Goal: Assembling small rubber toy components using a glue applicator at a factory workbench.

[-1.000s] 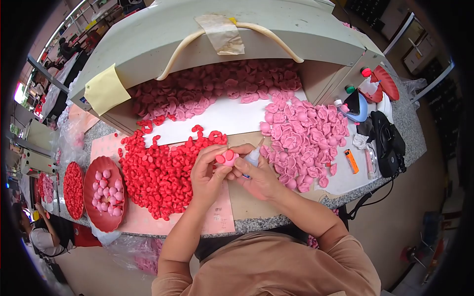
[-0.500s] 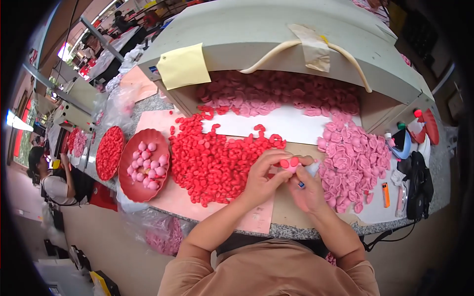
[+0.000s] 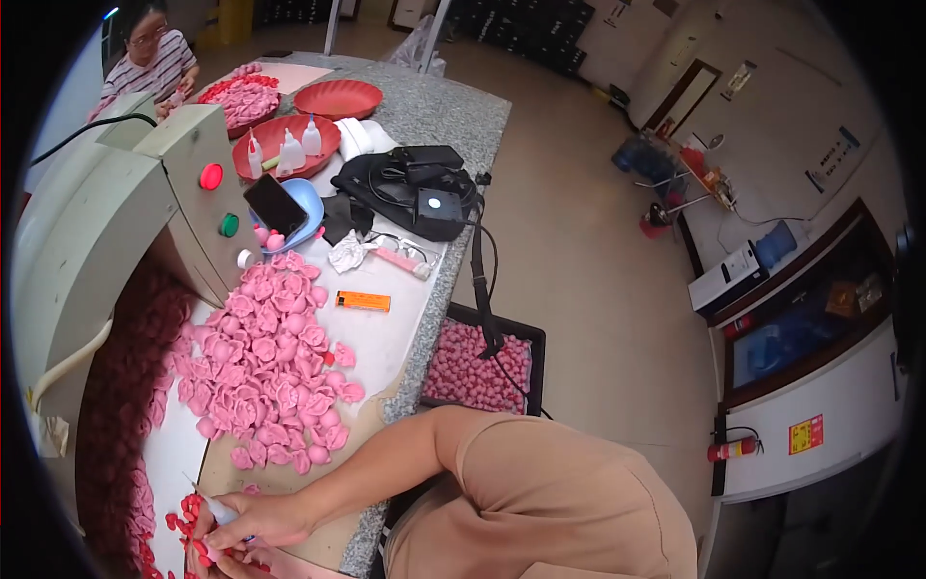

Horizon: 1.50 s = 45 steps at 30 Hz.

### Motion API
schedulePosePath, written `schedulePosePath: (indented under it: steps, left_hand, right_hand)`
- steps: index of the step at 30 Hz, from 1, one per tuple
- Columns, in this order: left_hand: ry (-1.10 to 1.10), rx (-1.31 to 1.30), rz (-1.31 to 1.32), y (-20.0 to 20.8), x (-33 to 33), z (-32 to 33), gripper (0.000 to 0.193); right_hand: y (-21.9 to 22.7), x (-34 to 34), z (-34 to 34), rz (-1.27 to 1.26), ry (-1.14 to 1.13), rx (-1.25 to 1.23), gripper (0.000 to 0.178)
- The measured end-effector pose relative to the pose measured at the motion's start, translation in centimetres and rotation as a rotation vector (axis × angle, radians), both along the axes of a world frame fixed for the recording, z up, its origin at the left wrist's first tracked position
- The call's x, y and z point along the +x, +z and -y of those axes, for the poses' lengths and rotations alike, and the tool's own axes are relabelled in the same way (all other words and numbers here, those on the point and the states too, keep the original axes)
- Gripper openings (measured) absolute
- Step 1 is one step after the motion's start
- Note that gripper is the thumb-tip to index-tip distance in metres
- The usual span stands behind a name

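Translucent pale squeeze bottle with a thin needle tip (image 3: 225, 510), a single one, sits at the desk's (image 3: 463, 116) near edge. It is tilted, its needle pointing away from the speckled granite rim, its plastic body bluish-white and partly covered by the right hand (image 3: 268, 521), whose fingers are clamped around it. Of the left hand (image 3: 204, 524), little shows beside it among glossy red curled pieces (image 3: 177, 522); whether its fingers grip anything, I cannot tell. Beyond the hands spreads one heap of matt pink petal-like cups (image 3: 265, 362), too many to count.

Between that heap and the granite edge lies one orange oblong object (image 3: 363, 301). Farther along come one light-blue plastic dish (image 3: 311, 203), one black phone (image 3: 275, 205) resting on it, and one black fabric bag (image 3: 410, 198) close to the edge. Toward the desk's far corner are two red scalloped trays, one (image 3: 273, 128) carrying three white squeeze bottles (image 3: 291, 152), the other (image 3: 338, 99) just behind. One black crate (image 3: 537, 372) of pink balls stands below the edge.
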<state>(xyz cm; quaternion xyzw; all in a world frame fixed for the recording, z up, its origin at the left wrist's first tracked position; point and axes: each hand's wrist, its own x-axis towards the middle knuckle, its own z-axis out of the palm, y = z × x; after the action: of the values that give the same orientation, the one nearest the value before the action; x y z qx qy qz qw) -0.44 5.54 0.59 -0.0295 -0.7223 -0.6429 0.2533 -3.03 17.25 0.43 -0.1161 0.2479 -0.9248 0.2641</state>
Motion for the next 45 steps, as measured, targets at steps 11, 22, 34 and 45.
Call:
schedulePosePath:
  steps: [11, 22, 34, 45]
  left_hand:
    - [-0.043, -0.090, -0.012, -1.6, -0.3, 1.2, 0.030]
    - [-0.090, -0.130, -0.055, 1.0, 0.5, 1.8, 0.035]
    - [-0.280, 0.059, 0.034, -0.4, -0.2, 2.6, 0.032]
    - [-0.543, 0.756, 0.507, -0.7, -0.5, 3.5, 0.022]
  right_hand:
    - [0.2, -0.8, -1.9, -0.122, -0.060, 0.542, 0.031]
    - [-0.3, -0.9, -0.7, 0.081, 0.146, 0.161, 0.034]
    - [-0.4, -0.9, -1.4, -0.186, -0.057, 0.427, 0.035]
    - [1.6, -3.0, -3.4, -0.352, 0.063, 0.667, 0.038]
